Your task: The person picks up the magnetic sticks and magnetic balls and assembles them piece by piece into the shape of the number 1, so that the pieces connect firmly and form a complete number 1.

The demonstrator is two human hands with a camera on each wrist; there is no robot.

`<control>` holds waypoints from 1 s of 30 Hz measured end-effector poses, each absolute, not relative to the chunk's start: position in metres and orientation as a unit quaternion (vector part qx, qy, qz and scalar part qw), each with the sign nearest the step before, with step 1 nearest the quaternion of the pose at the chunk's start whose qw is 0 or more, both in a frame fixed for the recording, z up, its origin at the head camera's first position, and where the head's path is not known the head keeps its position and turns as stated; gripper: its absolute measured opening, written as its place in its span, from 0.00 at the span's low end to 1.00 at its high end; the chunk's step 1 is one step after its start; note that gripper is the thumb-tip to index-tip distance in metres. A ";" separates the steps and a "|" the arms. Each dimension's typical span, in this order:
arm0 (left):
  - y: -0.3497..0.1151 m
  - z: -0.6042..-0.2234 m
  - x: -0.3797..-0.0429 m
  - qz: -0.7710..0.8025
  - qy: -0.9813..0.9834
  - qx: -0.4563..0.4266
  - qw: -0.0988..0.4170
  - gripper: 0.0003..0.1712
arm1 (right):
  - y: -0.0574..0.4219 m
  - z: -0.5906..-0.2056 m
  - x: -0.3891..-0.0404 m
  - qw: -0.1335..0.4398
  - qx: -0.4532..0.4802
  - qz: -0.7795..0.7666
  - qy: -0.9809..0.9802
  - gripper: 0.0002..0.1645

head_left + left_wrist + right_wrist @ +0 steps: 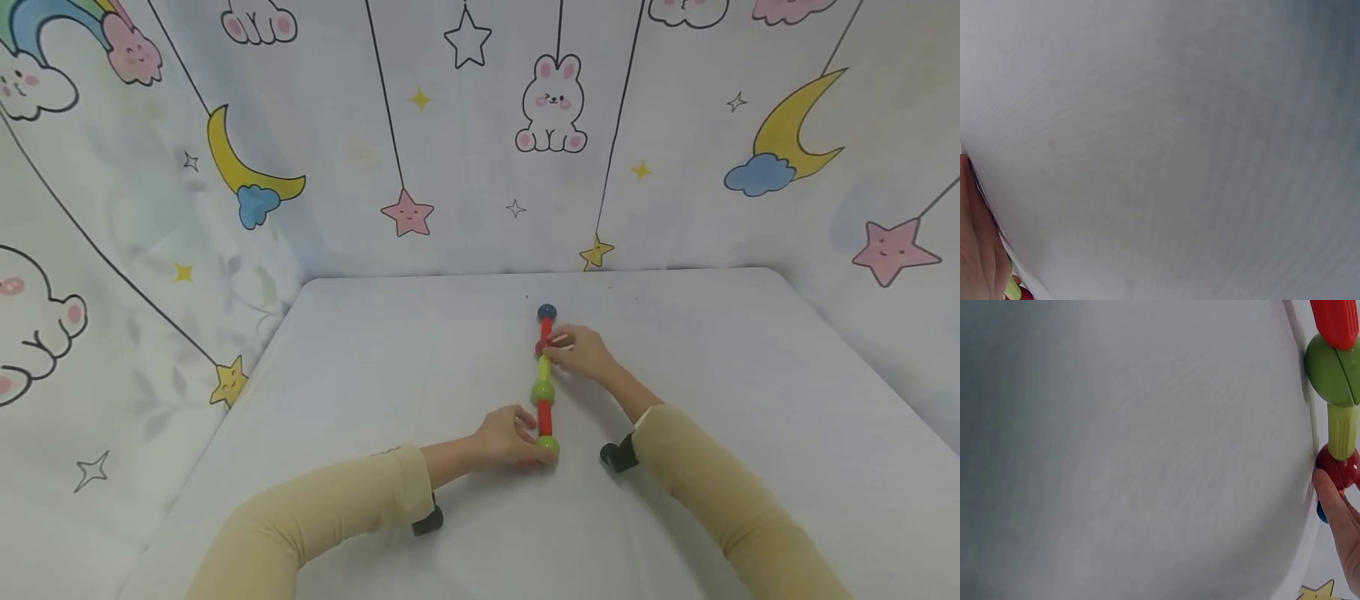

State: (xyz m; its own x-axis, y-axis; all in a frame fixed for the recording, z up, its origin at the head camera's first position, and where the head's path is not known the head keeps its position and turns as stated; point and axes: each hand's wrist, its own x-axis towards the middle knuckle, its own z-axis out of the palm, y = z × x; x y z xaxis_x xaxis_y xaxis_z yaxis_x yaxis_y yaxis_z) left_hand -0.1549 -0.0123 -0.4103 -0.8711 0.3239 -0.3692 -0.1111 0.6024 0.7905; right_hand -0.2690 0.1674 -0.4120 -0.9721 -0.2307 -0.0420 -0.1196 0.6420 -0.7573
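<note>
A straight chain of toy balls and rods lies on the white table, running away from me. From the far end it has a dark blue ball (547,312), a red rod (546,328), a dark red ball (1337,470), a yellow-green rod (544,367), a green ball (543,392), a second red rod (544,418) and a near green ball (549,447). My left hand (510,437) pinches that near ball between thumb and fingers. Farther up the chain, my right hand (581,352) pinches the dark red ball, partly covering it. Only the left hand's edge shows in the left wrist view.
White cloth covers the table (390,350). Behind it hangs a backdrop (480,233) printed with stars, moons and rabbits. Black wrist mounts (619,455) sit under both sleeve cuffs, low over the tabletop.
</note>
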 end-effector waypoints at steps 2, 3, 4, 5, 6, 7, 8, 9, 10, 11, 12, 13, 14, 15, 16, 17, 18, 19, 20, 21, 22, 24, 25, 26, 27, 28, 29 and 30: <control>-0.012 -0.410 -0.155 0.439 0.861 0.059 0.251 0.44 | 0.165 -0.414 -0.271 0.055 -0.091 -0.409 0.906 0.16; -0.012 -0.410 -0.156 0.437 0.861 0.059 0.255 0.49 | 0.164 -0.415 -0.272 0.049 -0.088 -0.407 0.908 0.15; -0.012 -0.410 -0.157 0.435 0.860 0.060 0.259 0.53 | 0.163 -0.415 -0.272 0.044 -0.082 -0.407 0.909 0.14; -0.012 -0.410 -0.157 0.435 0.858 0.061 0.265 0.55 | 0.163 -0.415 -0.273 0.039 -0.077 -0.403 0.911 0.13; -0.012 -0.410 -0.158 0.435 0.857 0.063 0.269 0.57 | 0.162 -0.415 -0.273 0.036 -0.072 -0.403 0.912 0.13; -0.013 -0.410 -0.159 0.435 0.856 0.064 0.273 0.58 | 0.161 -0.415 -0.274 0.034 -0.067 -0.403 0.912 0.12; -0.013 -0.410 -0.160 0.435 0.854 0.066 0.277 0.58 | 0.160 -0.415 -0.273 0.033 -0.065 -0.402 0.913 0.12; -0.013 -0.409 -0.160 0.435 0.853 0.069 0.279 0.58 | 0.160 -0.414 -0.273 0.033 -0.064 -0.401 0.913 0.12; -0.013 -0.409 -0.161 0.435 0.852 0.071 0.281 0.58 | 0.159 -0.413 -0.273 0.033 -0.062 -0.399 0.914 0.12; -0.013 -0.410 -0.162 0.435 0.852 0.073 0.282 0.58 | 0.159 -0.413 -0.273 0.032 -0.062 -0.398 0.915 0.12; -0.014 -0.410 -0.162 0.436 0.851 0.075 0.284 0.58 | 0.158 -0.412 -0.272 0.032 -0.062 -0.397 0.915 0.12; -0.014 -0.410 -0.162 0.435 0.851 0.078 0.284 0.58 | 0.158 -0.412 -0.272 0.032 -0.063 -0.396 0.916 0.12; -0.014 -0.410 -0.163 0.434 0.851 0.081 0.284 0.58 | 0.158 -0.412 -0.272 0.031 -0.065 -0.395 0.916 0.12; -0.013 -0.410 -0.163 0.435 0.851 0.082 0.284 0.57 | 0.158 -0.412 -0.271 0.031 -0.064 -0.393 0.917 0.12; -0.013 -0.410 -0.163 0.434 0.850 0.084 0.286 0.57 | 0.158 -0.413 -0.272 0.030 -0.066 -0.391 0.917 0.13; -0.013 -0.410 -0.163 0.435 0.849 0.085 0.287 0.57 | 0.157 -0.413 -0.272 0.030 -0.067 -0.390 0.918 0.13; -0.013 -0.409 -0.163 0.435 0.849 0.086 0.288 0.57 | 0.157 -0.413 -0.272 0.029 -0.069 -0.388 0.919 0.13; -0.013 -0.409 -0.163 0.434 0.849 0.088 0.288 0.57 | 0.157 -0.414 -0.273 0.029 -0.072 -0.386 0.919 0.14; -0.013 -0.409 -0.163 0.434 0.849 0.087 0.290 0.57 | 0.157 -0.414 -0.273 0.028 -0.074 -0.385 0.920 0.14; -0.013 -0.409 -0.163 0.436 0.847 0.085 0.291 0.56 | 0.156 -0.414 -0.273 0.028 -0.075 -0.382 0.921 0.15; -0.013 -0.408 -0.163 0.438 0.846 0.084 0.292 0.56 | 0.156 -0.414 -0.273 0.027 -0.073 -0.382 0.921 0.15; -0.013 -0.408 -0.163 0.439 0.845 0.082 0.293 0.56 | 0.156 -0.413 -0.273 0.028 -0.071 -0.382 0.921 0.15; -0.013 -0.409 -0.163 0.439 0.845 0.083 0.293 0.56 | 0.155 -0.413 -0.273 0.030 -0.067 -0.383 0.921 0.15; -0.013 -0.409 -0.163 0.439 0.845 0.082 0.293 0.57 | 0.155 -0.413 -0.274 0.032 -0.064 -0.384 0.921 0.15; -0.013 -0.409 -0.163 0.439 0.845 0.082 0.293 0.57 | 0.155 -0.414 -0.274 0.033 -0.062 -0.384 0.921 0.15; -0.013 -0.409 -0.163 0.437 0.846 0.084 0.292 0.57 | 0.155 -0.414 -0.274 0.035 -0.060 -0.385 0.920 0.15; -0.013 -0.409 -0.163 0.437 0.847 0.085 0.292 0.57 | 0.155 -0.414 -0.274 0.036 -0.060 -0.386 0.920 0.15; -0.013 -0.409 -0.163 0.436 0.848 0.086 0.291 0.57 | 0.155 -0.415 -0.275 0.038 -0.058 -0.387 0.919 0.16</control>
